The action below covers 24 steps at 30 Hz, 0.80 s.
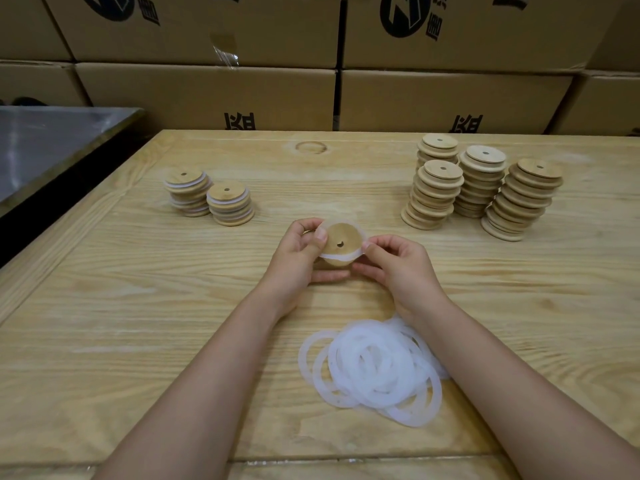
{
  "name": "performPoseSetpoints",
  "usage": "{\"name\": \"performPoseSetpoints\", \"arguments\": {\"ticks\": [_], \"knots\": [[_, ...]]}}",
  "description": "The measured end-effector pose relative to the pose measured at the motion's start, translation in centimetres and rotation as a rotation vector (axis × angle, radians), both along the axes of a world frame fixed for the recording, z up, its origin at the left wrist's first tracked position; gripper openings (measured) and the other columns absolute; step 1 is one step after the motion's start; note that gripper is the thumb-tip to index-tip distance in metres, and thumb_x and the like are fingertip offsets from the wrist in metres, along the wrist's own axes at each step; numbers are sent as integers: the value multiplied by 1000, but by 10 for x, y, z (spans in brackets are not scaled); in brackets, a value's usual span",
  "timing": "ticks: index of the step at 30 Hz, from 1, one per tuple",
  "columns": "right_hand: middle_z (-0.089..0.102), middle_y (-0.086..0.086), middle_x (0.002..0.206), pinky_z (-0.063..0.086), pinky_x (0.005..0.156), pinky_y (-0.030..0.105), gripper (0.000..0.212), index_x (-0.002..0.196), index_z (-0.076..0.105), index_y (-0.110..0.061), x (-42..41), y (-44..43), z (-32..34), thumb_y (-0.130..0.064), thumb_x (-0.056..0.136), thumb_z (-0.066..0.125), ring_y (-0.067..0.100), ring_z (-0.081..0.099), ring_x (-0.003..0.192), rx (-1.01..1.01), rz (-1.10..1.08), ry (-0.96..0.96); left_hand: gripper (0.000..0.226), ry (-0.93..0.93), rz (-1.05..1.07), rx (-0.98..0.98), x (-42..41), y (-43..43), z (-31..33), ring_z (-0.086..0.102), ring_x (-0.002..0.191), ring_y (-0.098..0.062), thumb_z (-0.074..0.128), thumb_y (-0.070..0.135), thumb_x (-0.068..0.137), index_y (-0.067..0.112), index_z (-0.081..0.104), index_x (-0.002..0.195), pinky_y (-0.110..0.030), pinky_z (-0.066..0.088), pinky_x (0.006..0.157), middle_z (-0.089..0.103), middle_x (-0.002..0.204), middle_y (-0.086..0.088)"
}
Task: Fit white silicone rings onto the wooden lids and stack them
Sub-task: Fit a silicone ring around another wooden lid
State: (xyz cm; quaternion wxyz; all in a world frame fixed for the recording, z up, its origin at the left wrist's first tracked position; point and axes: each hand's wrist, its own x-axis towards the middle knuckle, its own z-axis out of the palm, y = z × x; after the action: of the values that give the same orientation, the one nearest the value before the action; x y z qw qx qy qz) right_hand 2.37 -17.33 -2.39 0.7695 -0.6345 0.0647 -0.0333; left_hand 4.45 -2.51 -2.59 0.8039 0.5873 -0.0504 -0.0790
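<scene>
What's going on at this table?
A person is fitting a ring onto a lid. The left hand grips the lid while the right hand pinches the ring at its edge; the ring seems not yet fully seated. Two short ringed stacks stand at left, four bare stacks at right, and loose rings lie nearest the person.

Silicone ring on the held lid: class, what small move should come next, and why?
Probably draw the near stretch of the white silicone ring down over the edge of the wooden lid. The left hand grips the lid and the right hand pinches the ring, which hugs the far rim but crosses the lid's face on the near side, so it is not fully seated.
</scene>
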Motion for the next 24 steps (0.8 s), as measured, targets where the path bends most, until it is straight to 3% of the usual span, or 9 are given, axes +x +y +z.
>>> {"name": "performPoseSetpoints", "arguments": {"ticks": [4,8,14,20,24], "knots": [[68,3,74,53,83,39,14,73,63,-10,2,-3,-1,-5,87,63,14,66,65,-145,-50,-9,21,10,-41,89,-1,-2,3,68,78,-20,37,11,100,17,57,107,-38,60,60,59,105,-10],[68,-6,66,52,75,32,15,71,64,-15,1,-1,-1,-9,85,65,9,64,60,-238,-62,-34,17,-45,-43,155,-2,-6,1,68,83,-23,43,21,100,12,55,105,-35,60,62,61,105,-14],[71,4,72,53,90,44,13,76,66,-7,2,-4,3,-9,88,63,20,70,73,-174,-20,32,21,-53,-21,107,-2,-4,1,70,76,-18,46,22,99,6,55,107,-34,60,63,64,97,-10],[69,5,67,55,85,43,12,76,66,-13,1,-5,4,-14,88,66,22,68,70,-294,-7,20,21,-70,18,96,-2,-4,2,68,73,-19,45,22,99,7,54,110,-34,60,60,62,97,-11],[70,5,68,56,72,33,10,79,67,-11,0,-4,2,-16,88,66,20,66,67,-255,-26,26,17,-114,3,119,-3,-6,0,68,75,-16,43,23,100,12,53,107,-34,59,63,63,95,-7]]}}
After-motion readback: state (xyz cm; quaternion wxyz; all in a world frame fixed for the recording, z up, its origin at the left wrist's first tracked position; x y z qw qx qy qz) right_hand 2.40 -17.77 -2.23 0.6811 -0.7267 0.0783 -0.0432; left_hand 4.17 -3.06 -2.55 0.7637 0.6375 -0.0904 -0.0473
